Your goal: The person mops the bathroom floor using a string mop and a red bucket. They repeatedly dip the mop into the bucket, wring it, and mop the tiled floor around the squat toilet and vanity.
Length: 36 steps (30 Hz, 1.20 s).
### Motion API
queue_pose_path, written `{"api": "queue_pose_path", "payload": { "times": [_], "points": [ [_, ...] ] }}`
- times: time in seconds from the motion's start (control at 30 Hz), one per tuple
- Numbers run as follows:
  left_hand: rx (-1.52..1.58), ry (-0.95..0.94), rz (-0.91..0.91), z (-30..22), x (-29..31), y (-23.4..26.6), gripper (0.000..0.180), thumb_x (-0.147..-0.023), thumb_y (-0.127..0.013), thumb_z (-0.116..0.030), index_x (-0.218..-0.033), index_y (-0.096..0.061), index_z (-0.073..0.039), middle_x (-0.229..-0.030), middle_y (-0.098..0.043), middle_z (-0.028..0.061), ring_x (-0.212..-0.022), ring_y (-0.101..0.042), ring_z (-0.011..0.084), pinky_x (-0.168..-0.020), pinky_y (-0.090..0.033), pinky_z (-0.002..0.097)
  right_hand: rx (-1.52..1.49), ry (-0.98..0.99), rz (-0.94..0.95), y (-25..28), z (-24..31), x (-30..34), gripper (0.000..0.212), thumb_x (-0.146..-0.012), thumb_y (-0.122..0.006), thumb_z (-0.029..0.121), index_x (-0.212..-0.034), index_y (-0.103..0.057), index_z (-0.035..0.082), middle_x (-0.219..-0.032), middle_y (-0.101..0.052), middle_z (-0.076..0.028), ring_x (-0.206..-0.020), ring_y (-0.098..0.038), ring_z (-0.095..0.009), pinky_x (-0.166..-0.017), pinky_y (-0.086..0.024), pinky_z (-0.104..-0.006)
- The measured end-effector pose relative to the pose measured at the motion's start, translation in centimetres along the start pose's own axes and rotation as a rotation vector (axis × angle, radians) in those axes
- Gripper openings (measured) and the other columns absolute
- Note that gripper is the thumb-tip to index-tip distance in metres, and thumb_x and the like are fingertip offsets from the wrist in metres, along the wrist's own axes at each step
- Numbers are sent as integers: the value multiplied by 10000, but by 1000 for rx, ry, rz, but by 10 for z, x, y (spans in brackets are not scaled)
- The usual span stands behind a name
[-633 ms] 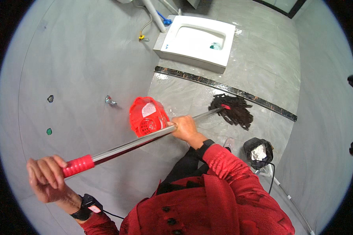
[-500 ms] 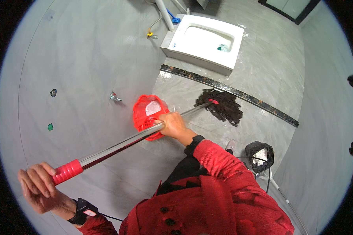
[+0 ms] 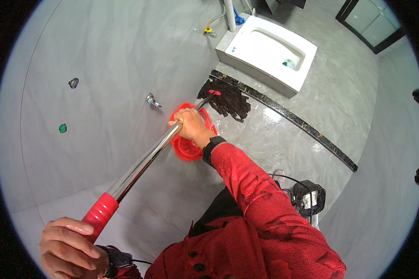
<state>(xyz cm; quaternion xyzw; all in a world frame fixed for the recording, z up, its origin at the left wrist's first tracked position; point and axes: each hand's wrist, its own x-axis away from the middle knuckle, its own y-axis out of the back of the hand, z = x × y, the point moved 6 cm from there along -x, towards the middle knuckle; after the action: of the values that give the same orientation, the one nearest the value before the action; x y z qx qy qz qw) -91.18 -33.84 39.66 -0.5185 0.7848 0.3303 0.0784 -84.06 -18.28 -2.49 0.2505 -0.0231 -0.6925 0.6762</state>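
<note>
A mop with a shiny metal pole and a red end grip slants across the view. My left hand is closed round the red grip at the lower left. Farther up the pole, my right hand wraps the metal shaft. The dark, stringy mop head lies spread on the wet grey tiles, against the dark threshold strip. Beneath my right hand and partly hidden by it stands a red bucket.
Beyond the strip sits a white squat toilet on a raised base. A metal tap sticks out of the left wall. At right, a black-lined bin with white waste stands beside a black cable.
The mop head has swept left along the strip, toward the wall. My right hand has shifted left and up over the bucket; my left hand has moved lower and slightly right.
</note>
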Motion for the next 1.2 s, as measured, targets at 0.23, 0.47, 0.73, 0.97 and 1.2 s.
{"api": "queue_pose_path", "payload": {
  "times": [0.23,0.47,0.73,0.97,1.2],
  "points": [
    [-90,61,-60,-13,5,2,296,-970,-400,-177,-678,-356,-177,-434,-458,-33,-382,-471,86,-604,-519,321,-28,-25,132,11,11,28,338,-784,-716,322,-636,-605,39,-698,-633,-190,-709,-621,-398,-687,-467,-494],
    [-128,181,-318,-79,39,-18,255,-1000,-372,-158,-744,-374,-152,-443,-477,-25,-380,-504,92,-590,-538,307,18,-41,438,44,29,127,149,-717,-688,241,-670,-650,105,-701,-657,-142,-727,-647,-369,-725,-438,-488],
    [-19,272,-393,-113,71,-37,247,-1015,-374,-174,-771,-372,-134,-455,-451,-14,-380,-464,114,-634,-528,340,12,93,639,82,46,198,198,-698,-728,233,-657,-607,82,-670,-633,-161,-697,-633,-405,-653,-479,-504],
    [-85,360,-526,-97,88,-6,272,-1053,-341,-215,-790,-359,-146,-492,-375,-42,-423,-383,105,-665,-483,323,-32,24,685,71,52,194,146,-706,-690,207,-769,-643,84,-743,-656,-165,-766,-644,-408,-706,-492,-506],
    [-506,488,-779,-72,120,66,264,-1035,-381,-282,-869,-412,-79,-700,-490,74,-697,-507,186,-755,-472,361,-42,-69,727,30,59,178,146,-750,-669,185,-792,-612,57,-786,-651,-217,-796,-631,-444,-707,-496,-526]
  ]
}}
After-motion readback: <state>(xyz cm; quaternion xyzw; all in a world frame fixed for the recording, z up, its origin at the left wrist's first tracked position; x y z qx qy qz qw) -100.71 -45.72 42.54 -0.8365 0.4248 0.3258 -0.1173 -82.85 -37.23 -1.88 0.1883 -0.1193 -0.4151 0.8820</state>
